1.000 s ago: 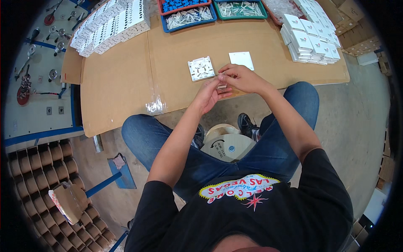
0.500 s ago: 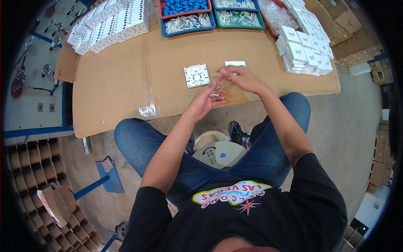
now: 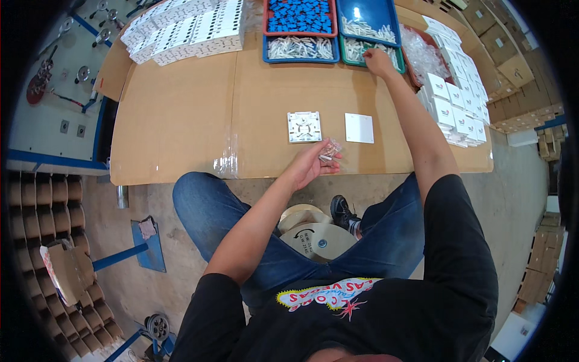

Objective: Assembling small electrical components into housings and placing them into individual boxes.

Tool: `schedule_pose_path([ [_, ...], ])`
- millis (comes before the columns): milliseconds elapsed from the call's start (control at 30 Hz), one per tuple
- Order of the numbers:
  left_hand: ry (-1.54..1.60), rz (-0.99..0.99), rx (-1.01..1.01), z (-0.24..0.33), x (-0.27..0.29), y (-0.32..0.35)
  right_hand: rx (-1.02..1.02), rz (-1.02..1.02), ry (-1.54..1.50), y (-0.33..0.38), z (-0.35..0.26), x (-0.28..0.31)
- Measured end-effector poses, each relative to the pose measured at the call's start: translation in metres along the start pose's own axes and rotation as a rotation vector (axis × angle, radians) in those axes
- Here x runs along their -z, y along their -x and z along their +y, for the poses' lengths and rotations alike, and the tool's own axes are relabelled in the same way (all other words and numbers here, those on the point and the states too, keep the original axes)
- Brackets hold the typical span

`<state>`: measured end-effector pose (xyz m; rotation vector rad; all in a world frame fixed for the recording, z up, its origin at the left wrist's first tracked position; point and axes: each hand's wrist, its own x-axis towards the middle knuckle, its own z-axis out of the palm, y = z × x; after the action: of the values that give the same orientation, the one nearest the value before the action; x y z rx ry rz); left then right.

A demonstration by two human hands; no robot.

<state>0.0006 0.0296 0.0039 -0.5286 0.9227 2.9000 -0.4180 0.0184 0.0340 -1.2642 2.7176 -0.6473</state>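
In my left hand point(image 3: 309, 164), just over the table's near edge, is a small clear plastic bag point(image 3: 333, 148) with a whitish piece point(image 3: 325, 158) by the fingers. My right hand point(image 3: 379, 62) reaches far forward to the green tray point(image 3: 360, 61) of small white parts. Its fingers are drawn together among those parts; what they pinch, if anything, is too small to make out. A square white plastic housing point(image 3: 304, 127), its inner side up, lies beyond my left hand. Right of it rests a flat white square plate point(image 3: 359, 128).
Farther back stand a red tray of blue pieces point(image 3: 300, 17), blue trays point(image 3: 301, 49) of white parts and a tray of clear bags point(image 3: 422, 54). Stacked white units point(image 3: 199, 31) fill the back left; white boxes point(image 3: 455, 114) are piled at the right. Cardboard point(image 3: 175, 120) covers the table.
My right hand has left the bag at my left hand and moved forward to the green tray. The white plate, partly covered before, is now in full sight. The view has shifted.
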Motion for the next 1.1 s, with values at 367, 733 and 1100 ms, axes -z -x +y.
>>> schedule_pose_path([
  [367,0.028,0.018,-0.002,0.004,0.001,0.003,-0.081,-0.053,-0.092,-0.033,0.009,-0.015],
  [733,0.006,0.028,0.015,-0.001,-0.001,0.001,-0.197,0.065,-0.753,0.057,-0.021,0.029],
  [1100,-0.011,0.015,-0.011,0.004,-0.005,0.0,-0.055,-0.248,-0.814,0.264,-0.107,0.035],
])
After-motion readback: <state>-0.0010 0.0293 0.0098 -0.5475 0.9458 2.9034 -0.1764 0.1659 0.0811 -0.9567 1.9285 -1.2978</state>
